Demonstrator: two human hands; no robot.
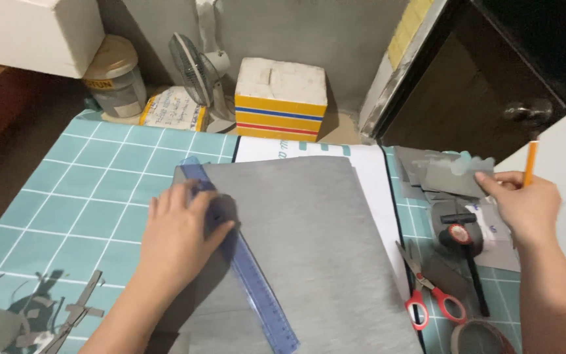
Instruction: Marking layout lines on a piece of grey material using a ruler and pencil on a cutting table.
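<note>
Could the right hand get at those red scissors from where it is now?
Probably yes. The right hand holds a pencil, but the scissors lie uncovered just below it, with only a black tool alongside.

The grey sheet (302, 249) looks like matt felt or thick cloth, faintly fuzzy, with no shine. On it lies a ruler (247, 272) of see-through blue plastic, smooth and slightly glossy. The worktop (80, 196) is covered by a teal mat with white grid lines, smooth with a dull sheen. White paper (368, 177) under the sheet is plain and matt. The scissors (430, 292) have grey metal blades and glossy red plastic handles. The pencil (530, 162) is painted orange, smooth. The box (282, 98) is rough, scuffed white with glossy yellow sides.
</note>
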